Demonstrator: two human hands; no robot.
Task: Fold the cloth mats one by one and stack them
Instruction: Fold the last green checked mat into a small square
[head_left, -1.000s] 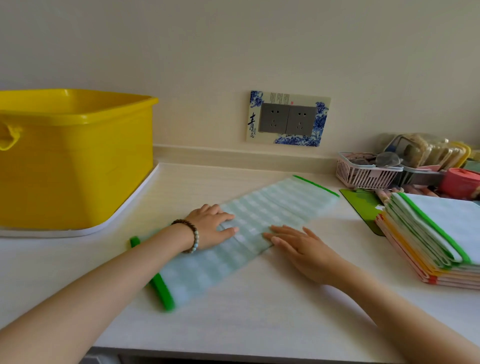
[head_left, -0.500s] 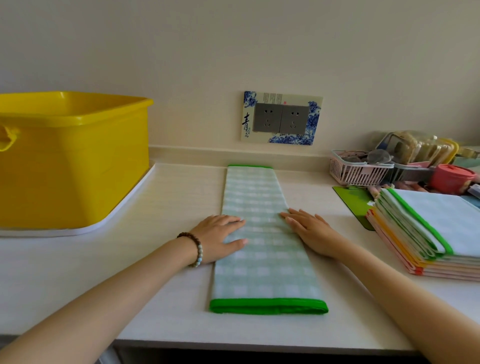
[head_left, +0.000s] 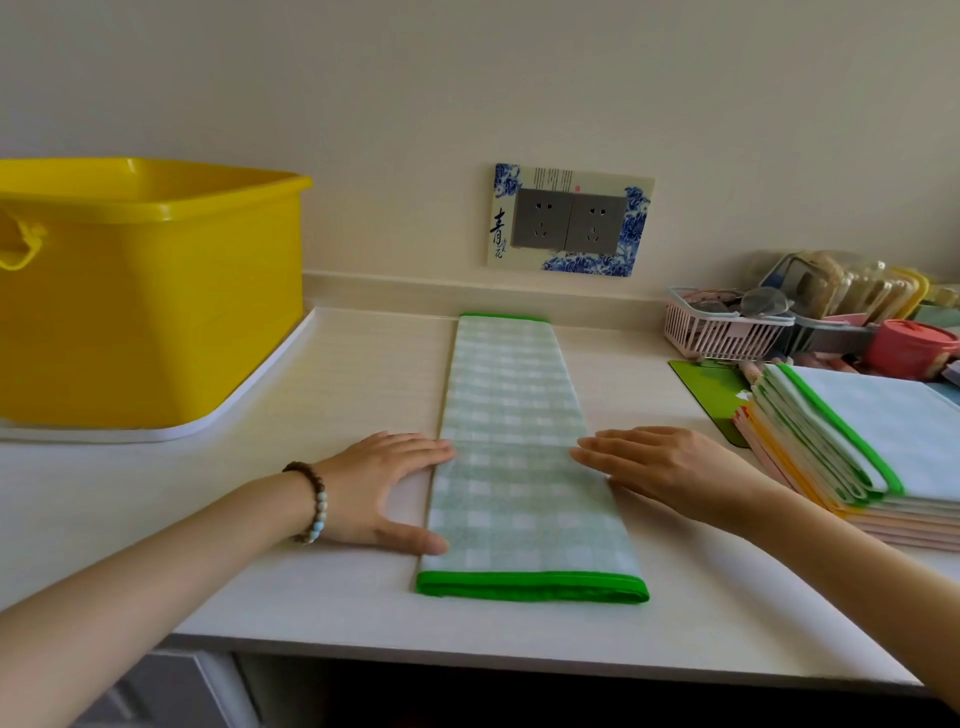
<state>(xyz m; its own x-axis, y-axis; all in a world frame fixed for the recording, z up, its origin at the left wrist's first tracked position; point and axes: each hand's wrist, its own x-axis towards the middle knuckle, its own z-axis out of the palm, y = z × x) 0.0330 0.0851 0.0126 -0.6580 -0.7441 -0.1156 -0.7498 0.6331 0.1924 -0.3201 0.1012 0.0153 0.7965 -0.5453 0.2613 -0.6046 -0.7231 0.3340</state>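
A pale green checked cloth mat (head_left: 519, 452) with bright green trim lies folded into a long narrow strip on the white counter (head_left: 337, 384), running straight away from me. My left hand (head_left: 384, 488) lies flat on the counter against the strip's left edge, fingertips and thumb touching it. On the other side, my right hand (head_left: 660, 467) rests flat with its fingertips on the strip's right edge. A stack of folded mats (head_left: 862, 447) in green, yellow and pink trims sits at the right.
A big yellow plastic tub (head_left: 150, 296) stands on a white tray at the left. At the back right are a pink basket (head_left: 722, 327), a red lidded container (head_left: 911, 348) and a green board (head_left: 711, 389). A wall socket plate (head_left: 569, 221) hangs behind.
The strip was turned from lying diagonally to pointing straight away from me. Both hands have since slid outward from the strip's middle to its left and right edges.
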